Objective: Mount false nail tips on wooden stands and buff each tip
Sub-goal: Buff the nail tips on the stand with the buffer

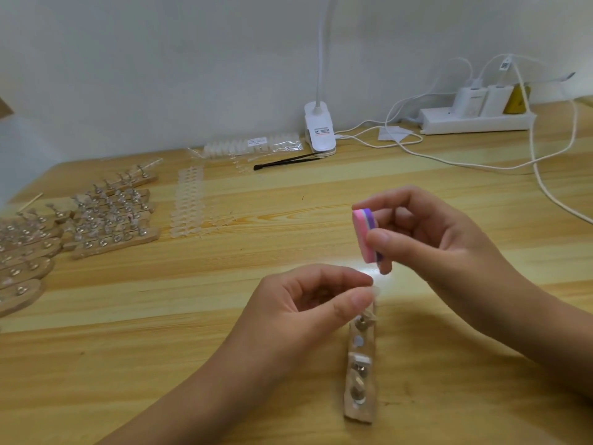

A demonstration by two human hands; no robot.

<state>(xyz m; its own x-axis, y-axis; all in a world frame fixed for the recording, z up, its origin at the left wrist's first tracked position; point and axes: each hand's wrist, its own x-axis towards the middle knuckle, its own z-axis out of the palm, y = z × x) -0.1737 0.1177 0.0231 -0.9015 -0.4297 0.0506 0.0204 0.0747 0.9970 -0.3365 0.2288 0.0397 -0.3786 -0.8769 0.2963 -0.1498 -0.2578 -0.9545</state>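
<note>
Buffer block (pixel 369 239) is hanging long axis upright, pinched in the right hand (pixel 449 242), just at 12 o'clock of what I am taking for a clear nail tip (pixel 375 289). The left hand (pixel 305 303) is pinching that tip by the far end of the wooden stand (pixel 361 374).

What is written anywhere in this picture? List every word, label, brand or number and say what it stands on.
Nothing is clear enough to quote.
Label on the white lamp clip: dark print, too blurred to read.
Two small stickers on the bag of nail tips: too small to read.
Tag on the white cable: dark marks, unreadable.
Print on the white charger: too faint to read.
</note>
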